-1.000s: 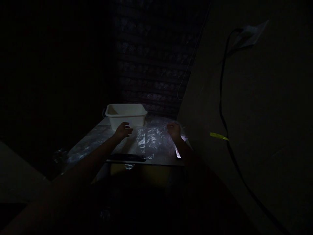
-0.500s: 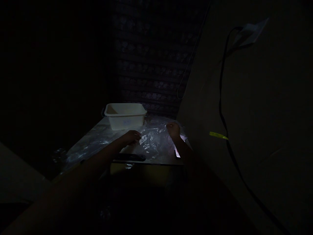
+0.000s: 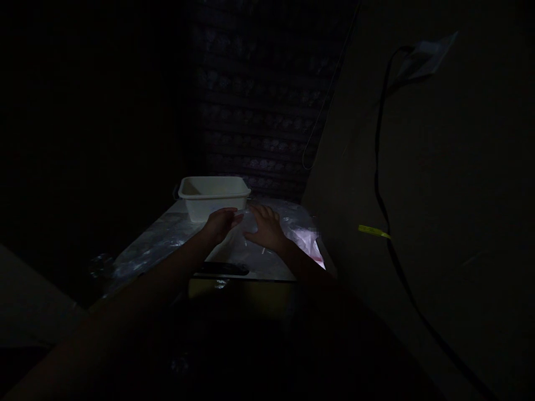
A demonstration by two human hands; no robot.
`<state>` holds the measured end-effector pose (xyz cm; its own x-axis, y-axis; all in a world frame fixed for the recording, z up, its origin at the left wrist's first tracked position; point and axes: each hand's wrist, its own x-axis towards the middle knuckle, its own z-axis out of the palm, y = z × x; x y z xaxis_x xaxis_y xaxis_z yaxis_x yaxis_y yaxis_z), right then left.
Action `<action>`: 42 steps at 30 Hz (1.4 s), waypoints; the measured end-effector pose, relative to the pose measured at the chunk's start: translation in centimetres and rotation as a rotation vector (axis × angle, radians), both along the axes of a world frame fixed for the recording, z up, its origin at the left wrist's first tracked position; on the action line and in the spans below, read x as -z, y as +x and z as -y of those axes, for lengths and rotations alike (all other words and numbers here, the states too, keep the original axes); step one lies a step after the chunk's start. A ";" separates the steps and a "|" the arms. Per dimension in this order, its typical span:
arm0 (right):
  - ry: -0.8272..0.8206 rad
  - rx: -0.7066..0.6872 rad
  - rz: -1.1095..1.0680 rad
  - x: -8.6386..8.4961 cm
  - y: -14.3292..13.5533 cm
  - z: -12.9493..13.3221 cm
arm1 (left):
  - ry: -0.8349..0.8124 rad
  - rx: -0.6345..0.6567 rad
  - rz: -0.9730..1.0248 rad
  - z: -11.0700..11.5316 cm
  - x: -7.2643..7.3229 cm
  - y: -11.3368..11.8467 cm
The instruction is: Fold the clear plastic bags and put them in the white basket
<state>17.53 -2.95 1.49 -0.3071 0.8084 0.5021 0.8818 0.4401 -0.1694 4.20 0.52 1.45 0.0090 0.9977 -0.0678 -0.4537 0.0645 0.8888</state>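
In dim light, my left hand (image 3: 220, 224) is in front of a white tub (image 3: 215, 196), its fingers pressed together on what looks like the edge of clear plastic film (image 3: 239, 239). My right hand (image 3: 266, 225) is just to the right of it, fingers spread and thumb apart, over the film. The two hands face each other with a small gap. A black object (image 3: 223, 268) lies at the table's front edge below them. Right of my right wrist, a brightly lit whitish sheet (image 3: 307, 242) shows through plastic.
The tabletop (image 3: 161, 228) bears more crumpled plastic (image 3: 144, 259) on the left. A dark cable (image 3: 377, 161) with a yellow tag (image 3: 373, 230) hangs along the right wall. Behind is a dark patterned curtain (image 3: 263, 128).
My right hand has moved left, close to my left hand, and its fingers have opened. My left hand has risen slightly. The raised plastic between them is lower, and more of the bright sheet shows.
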 end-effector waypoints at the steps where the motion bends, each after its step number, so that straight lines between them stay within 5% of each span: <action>1: 0.004 -0.015 0.022 0.2 -0.3 0.2 | -0.006 -0.016 0.015 -0.1 -0.1 -0.2; 8: 0.023 -0.004 0.070 1.8 -2.5 1.4 | -0.056 -0.108 0.116 -0.9 -0.6 -1.2; 15: 0.056 0.133 -0.166 0.2 -1.3 -0.2 | 0.048 -0.083 0.058 0.0 -0.9 -1.5; 18: 0.003 0.182 -0.370 -0.7 0.7 -1.6 | 0.223 -0.043 -0.203 0.0 -0.8 -2.0; 24: -0.019 0.066 -0.616 -2.4 3.0 -2.3 | 0.730 -0.190 -1.192 -0.7 -0.8 -3.2; 27: -0.002 0.009 -0.665 -3.3 3.3 -2.1 | 0.850 -0.290 -1.338 -0.5 -1.3 -3.5; 30: 0.001 -0.019 -0.698 -3.7 3.4 -2.1 | 0.809 -0.295 -1.190 -0.4 -1.7 -3.6; 36: -0.095 -0.004 -0.758 -3.4 3.9 -2.1 | 0.414 -0.054 -0.596 -0.4 -1.8 -3.8; 42: -0.147 -0.044 -0.833 -4.1 3.6 -1.5 | 0.257 0.084 -0.495 -0.2 -1.7 -3.6</action>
<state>21.16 -1.47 5.60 0.0836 0.8793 0.4688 0.4264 0.3937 -0.8144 0.57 0.72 3.18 0.1184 0.9799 0.1606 0.0191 -0.1640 0.9863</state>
